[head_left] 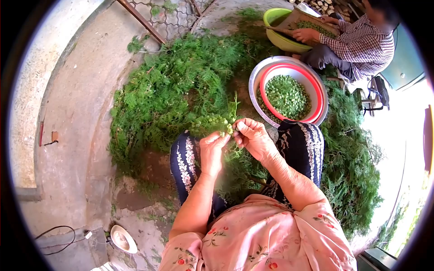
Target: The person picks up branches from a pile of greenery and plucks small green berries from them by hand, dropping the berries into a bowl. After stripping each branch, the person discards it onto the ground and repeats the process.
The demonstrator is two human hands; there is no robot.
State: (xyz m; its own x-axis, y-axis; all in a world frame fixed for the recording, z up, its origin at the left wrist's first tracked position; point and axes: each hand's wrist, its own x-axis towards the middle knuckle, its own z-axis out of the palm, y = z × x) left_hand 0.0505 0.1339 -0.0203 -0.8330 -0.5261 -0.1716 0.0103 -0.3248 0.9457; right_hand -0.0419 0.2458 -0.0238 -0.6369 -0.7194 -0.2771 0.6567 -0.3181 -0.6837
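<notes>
Between my knees I hold up a green conifer sprig (209, 125) with clusters of small round green cones. My left hand (212, 149) is closed on it, thumb and fingers pinched at the lower edge of the cluster. On the other side of the cluster, my right hand (255, 137) is closed with its fingertips together at the cones; what lies between those fingertips is too small to make out. Just beyond my right knee stands a red-rimmed basin (322, 100) inside a wider metal basin (254, 90). Loose green cones (287, 95) lie in it.
A large heap of cut conifer branches (172, 90) spreads ahead and left, and more branches (348, 167) lie at my right. At the upper right a person (361, 47) holds a woven tray (296, 21) of cones over a green tub (285, 43). A pale hat-like object (123, 239) lies lower left.
</notes>
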